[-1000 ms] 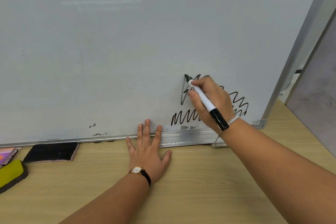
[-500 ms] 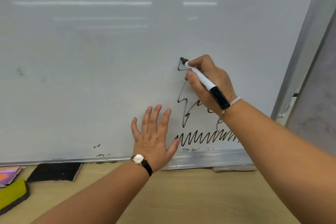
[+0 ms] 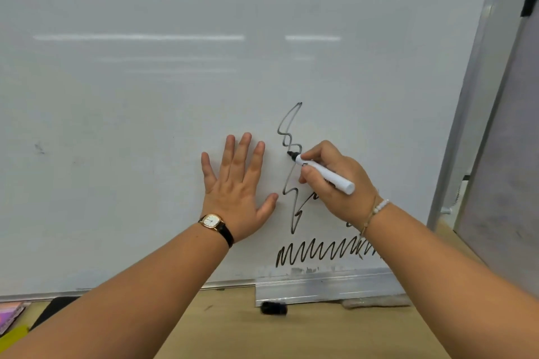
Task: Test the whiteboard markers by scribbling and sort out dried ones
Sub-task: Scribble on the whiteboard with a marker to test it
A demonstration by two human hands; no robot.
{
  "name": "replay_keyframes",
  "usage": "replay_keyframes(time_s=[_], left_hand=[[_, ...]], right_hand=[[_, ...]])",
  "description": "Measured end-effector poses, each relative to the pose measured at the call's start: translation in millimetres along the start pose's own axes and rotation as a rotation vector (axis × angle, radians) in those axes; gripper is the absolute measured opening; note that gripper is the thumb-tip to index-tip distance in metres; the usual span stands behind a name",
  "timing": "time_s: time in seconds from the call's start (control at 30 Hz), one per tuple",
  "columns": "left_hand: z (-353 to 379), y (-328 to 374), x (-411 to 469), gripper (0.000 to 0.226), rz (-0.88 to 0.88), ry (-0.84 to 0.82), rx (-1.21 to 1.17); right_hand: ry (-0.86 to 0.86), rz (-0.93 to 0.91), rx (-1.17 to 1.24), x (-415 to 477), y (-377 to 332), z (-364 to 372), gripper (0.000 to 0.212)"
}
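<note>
A view from the person's head, looking down two bare forearms at a large whiteboard (image 3: 145, 125) that stands upright on a pale wooden desk (image 3: 233, 329).

The left hand (image 3: 236, 183) lies flat against the whiteboard with its fingers straight and spread. It holds nothing, and most likely it is there to brace the whiteboard so that it does not rock under the writing. A gold wristwatch (image 3: 214, 223) on a dark strap sits on that wrist.

The right hand (image 3: 335, 183) pinches a white marker (image 3: 323, 173) near its front end, thumb and fingers curled round the barrel as one holds a pen. The barrel slants down to the right, so the dark tip meets the surface at an angle. The tip touches the whiteboard just right of the left hand, at the lower end of a tall zigzag line (image 3: 287, 131). A beaded bracelet (image 3: 379, 207) circles this wrist.

The zigzag line is greyish and thin in its upper part. Below it runs a darker, denser row of loops (image 3: 318, 255), partly hidden by the right forearm. Judging by the ink, the marker writes, though unevenly — the test is under way and sorting is not yet done.

A metal tray (image 3: 320, 288) runs along the whiteboard's lower edge. In front of it on the desk lies a small black piece (image 3: 273, 308) — probably the marker's cap, set down within reach.
</note>
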State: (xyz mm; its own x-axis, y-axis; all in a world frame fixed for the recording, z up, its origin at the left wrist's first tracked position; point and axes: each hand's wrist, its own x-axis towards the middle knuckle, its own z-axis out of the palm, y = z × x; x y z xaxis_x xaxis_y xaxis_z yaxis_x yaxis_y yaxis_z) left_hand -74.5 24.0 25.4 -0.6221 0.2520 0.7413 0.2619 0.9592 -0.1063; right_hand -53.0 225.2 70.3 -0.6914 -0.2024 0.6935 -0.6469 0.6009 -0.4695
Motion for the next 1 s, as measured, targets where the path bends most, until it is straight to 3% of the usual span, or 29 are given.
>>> replay_keyframes(time_s=[0.13, 0.27, 0.37, 0.47, 0.83, 0.9, 1.0], left_hand=[[2.8, -2.1, -1.5, 0.086, 0.007, -0.005, 0.005], [5.0, 6.6, -42.1, 0.073, 0.003, -0.076, -0.15], [14.8, 19.7, -123.5, 0.056, 0.127, -0.269, -0.356], [26.7, 13.5, -191.8, 0.048, 0.275, -0.491, -0.407], [34.5, 8.3, -213.6, 0.026, 0.082, -0.597, -0.566], [36.2, 7.7, -204.9, 0.03, 0.134, -0.636, -0.535], [30.0, 8.3, -161.9, 0.067, 0.161, -0.72, -0.497]], right_hand=[[0.165, 0.036, 0.104, -8.3, 9.6, -4.5, 0.013], [0.065, 0.036, 0.031, -21.9, 14.7, -1.0, 0.018], [0.06, 0.041, 0.04, -24.2, 17.2, -1.4, 0.018], [0.083, 0.032, 0.05, -26.5, 19.9, -0.6, 0.019], [0.202, 0.041, 0.075, -29.1, 20.9, 4.8, 0.024], [0.122, 0.042, 0.032, -30.3, 19.8, 5.0, 0.024], [0.176, 0.038, -0.009, -28.5, 21.0, 0.6, 0.023]])
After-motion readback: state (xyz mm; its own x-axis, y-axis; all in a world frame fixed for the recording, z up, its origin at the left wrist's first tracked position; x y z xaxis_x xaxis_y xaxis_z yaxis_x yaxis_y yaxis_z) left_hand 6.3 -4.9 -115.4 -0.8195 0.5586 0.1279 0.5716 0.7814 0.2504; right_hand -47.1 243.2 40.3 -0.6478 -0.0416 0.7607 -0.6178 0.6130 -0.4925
